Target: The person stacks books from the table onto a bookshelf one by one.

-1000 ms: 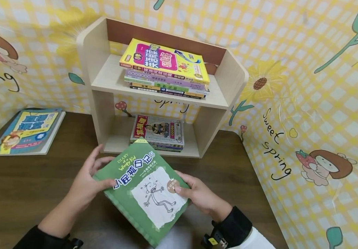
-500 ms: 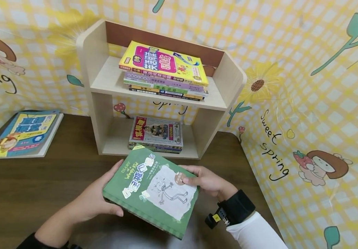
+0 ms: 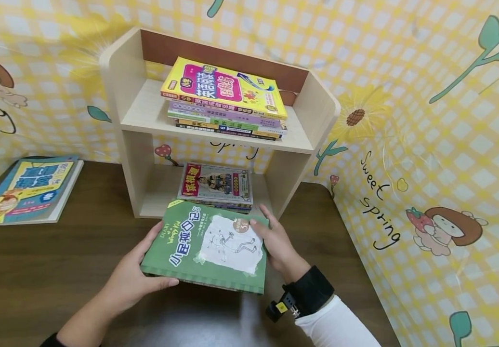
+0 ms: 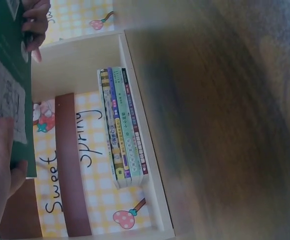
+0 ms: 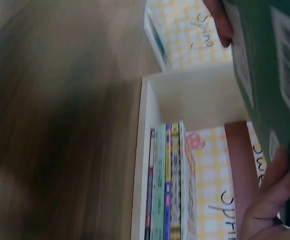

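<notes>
Both hands hold a green Diary of a Wimpy Kid book [image 3: 180, 262] in front of the shelf unit, its cover facing up. My left hand [image 3: 130, 279] grips its left end, thumb along the near edge. The right hand [image 3: 280, 246] grips the right end, its thumb on the cover and an index finger stretched past the far corner. In the head view the book overlaps the front of a lower stack of books [image 3: 215, 183]. The left wrist view shows the spines of that stack [image 4: 122, 125] lying on the bottom shelf. Fingers beneath the book are hidden in the head view.
The light wooden shelf unit [image 3: 112, 91] stands at the back of the dark table [image 3: 37, 260]. On its upper shelf lies a stack topped by a yellow book [image 3: 225, 91]. A blue book [image 3: 28, 190] lies at far left. Yellow checked cloth [image 3: 449, 144] surrounds the table.
The green book has turned counterclockwise, so its near edge goes from steeply slanted to almost level. My left thumb has shifted from the cover to that edge. The right hand has moved up.
</notes>
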### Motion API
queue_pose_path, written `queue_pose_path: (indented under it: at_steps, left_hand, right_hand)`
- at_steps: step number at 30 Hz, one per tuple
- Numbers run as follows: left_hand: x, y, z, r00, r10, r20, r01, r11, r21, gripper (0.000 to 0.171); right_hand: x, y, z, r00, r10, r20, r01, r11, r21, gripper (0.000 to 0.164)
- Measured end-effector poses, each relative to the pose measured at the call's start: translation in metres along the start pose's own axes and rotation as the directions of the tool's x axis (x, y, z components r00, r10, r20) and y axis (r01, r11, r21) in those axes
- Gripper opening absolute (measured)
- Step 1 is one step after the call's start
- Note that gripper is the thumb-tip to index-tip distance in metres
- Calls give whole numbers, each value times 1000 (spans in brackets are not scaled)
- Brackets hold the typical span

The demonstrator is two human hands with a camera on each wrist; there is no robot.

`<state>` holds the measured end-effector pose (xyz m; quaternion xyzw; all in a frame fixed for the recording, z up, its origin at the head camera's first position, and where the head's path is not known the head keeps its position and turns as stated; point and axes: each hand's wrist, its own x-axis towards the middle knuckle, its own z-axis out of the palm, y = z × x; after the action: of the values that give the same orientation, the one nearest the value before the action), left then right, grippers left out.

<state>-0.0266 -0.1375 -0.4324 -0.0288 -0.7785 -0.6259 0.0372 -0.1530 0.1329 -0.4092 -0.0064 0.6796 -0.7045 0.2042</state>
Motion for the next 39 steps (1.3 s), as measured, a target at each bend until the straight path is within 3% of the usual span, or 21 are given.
queue_pose_path:
  at_steps: [6, 16, 19, 22, 27, 33, 39]
  left_hand:
    - [1, -2, 4, 997, -21, -76, 13, 993, -114, 108]
    - [11, 3, 8, 988, -74, -136, 54, 987, -149, 111]
    - [15, 4, 9, 983, -80, -163, 60, 990, -125, 111]
    - [21, 3, 8, 982, -81, -171, 79, 997, -22, 112]
    - [36, -6, 4, 991, -67, -115, 79, 992, 101, 116]
    - [62, -20, 3, 998, -9, -62, 13, 998, 67, 119]
    - [88, -37, 3, 999, -27, -26, 28, 999, 17, 124]
  right_hand:
    - [-13, 7, 9, 999, -32, 23, 30, 995, 91, 67]
    - [-35, 14, 13, 981, -98, 165, 67, 980, 186, 68]
    - [-36, 14, 14, 973, -123, 195, 98, 986, 133, 75]
    - [-33, 16, 13, 971, -149, 189, 141, 989, 53, 91]
    - [-20, 21, 12, 957, -240, 164, 257, 962, -94, 107]
    - [10, 31, 9, 930, -338, 143, 362, 910, -204, 103]
    - [37, 41, 6, 942, -312, 119, 333, 911, -245, 99]
